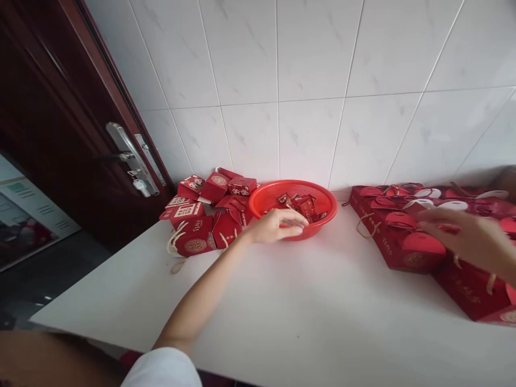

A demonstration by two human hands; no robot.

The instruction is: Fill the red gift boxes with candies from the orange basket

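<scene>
My left hand (279, 224) is over the front rim of a red plastic basket (272, 193). Its fingers are stretched out with nothing between them. Small red wrapped packets (306, 207) lie in the basket. At the right, my right hand (457, 231) hovers over or touches the tops of red gift boxes (413, 252) standing in rows. It is slightly blurred, and whether its fingertips hold anything cannot be made out.
A loose heap of red boxes (194, 236) with cord handles lies left of the basket on the white table (298, 306). Behind is a tiled wall (306, 70). A dark red door (76, 107) with a metal handle stands at the left.
</scene>
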